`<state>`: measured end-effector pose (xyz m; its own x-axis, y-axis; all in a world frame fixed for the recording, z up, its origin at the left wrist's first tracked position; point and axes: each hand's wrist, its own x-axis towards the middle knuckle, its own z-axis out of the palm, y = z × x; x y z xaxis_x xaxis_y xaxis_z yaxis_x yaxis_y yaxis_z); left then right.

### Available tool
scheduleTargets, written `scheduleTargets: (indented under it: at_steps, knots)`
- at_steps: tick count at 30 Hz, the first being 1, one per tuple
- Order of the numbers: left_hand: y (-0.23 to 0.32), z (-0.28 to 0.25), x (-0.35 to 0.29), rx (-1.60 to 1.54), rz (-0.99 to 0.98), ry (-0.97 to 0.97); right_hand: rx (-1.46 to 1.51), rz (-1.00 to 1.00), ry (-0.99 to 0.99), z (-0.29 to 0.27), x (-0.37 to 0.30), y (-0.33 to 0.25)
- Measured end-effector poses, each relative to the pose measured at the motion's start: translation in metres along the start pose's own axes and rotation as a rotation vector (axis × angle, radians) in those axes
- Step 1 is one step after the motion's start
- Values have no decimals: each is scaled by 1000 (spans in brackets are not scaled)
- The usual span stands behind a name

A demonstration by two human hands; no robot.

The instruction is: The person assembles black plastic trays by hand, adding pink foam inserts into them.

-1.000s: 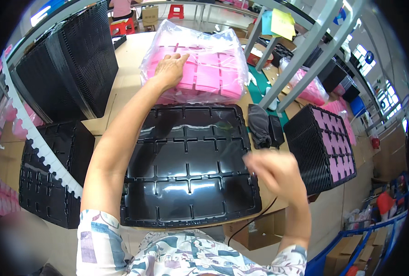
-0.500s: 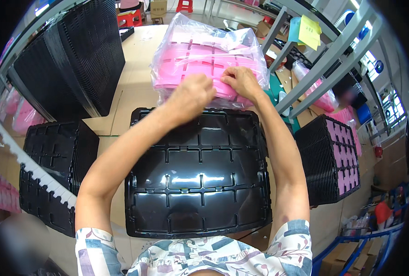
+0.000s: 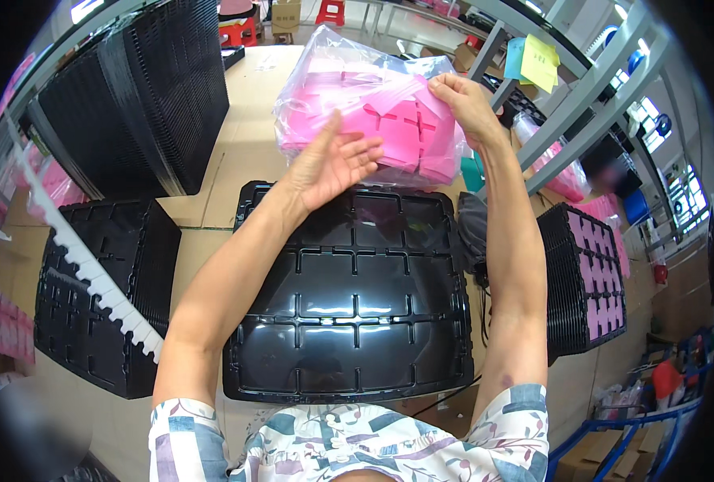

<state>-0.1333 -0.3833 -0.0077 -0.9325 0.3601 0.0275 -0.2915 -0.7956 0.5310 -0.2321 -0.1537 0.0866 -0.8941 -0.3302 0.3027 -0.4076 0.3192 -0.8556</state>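
Note:
A black plastic tray with moulded ridges lies in front of me. Beyond its far edge stands a clear plastic bag with a stack of slotted pink sheets inside. My right hand pinches the corner of a thin pink sheet, which is raised off the stack at the bag's right side. Palm up and fingers apart, my left hand is open and holds nothing, between the bag and the tray's far edge.
At the far left rises a tall strapped stack of black trays. Shorter tray stacks stand at the left and right, the right one with pink pieces. Grey metal posts slant at the right. A white toothed strip crosses the left.
My right hand has moved up and right, lifting a pink sheet's corner. My left hand has opened from a closed shape and turned its palm up. The view has shifted slightly.

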Motion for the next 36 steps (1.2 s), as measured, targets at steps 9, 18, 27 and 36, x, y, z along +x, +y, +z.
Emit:
scheduleTargets:
  at_steps: [9, 18, 27, 36]
  knots:
    - [13, 27, -1, 136, 240, 380, -863, -723, 543, 35, -92, -18]
    - [27, 19, -26, -126, 135, 44, 857, 243, -26, 119, -132, 11]
    - [14, -25, -108, 295, 162, 441, 1156, 167, 85, 39, -207, 25]
    - [7, -26, -132, 690, 104, 340, 742, 352, 201, 16, -235, 55]
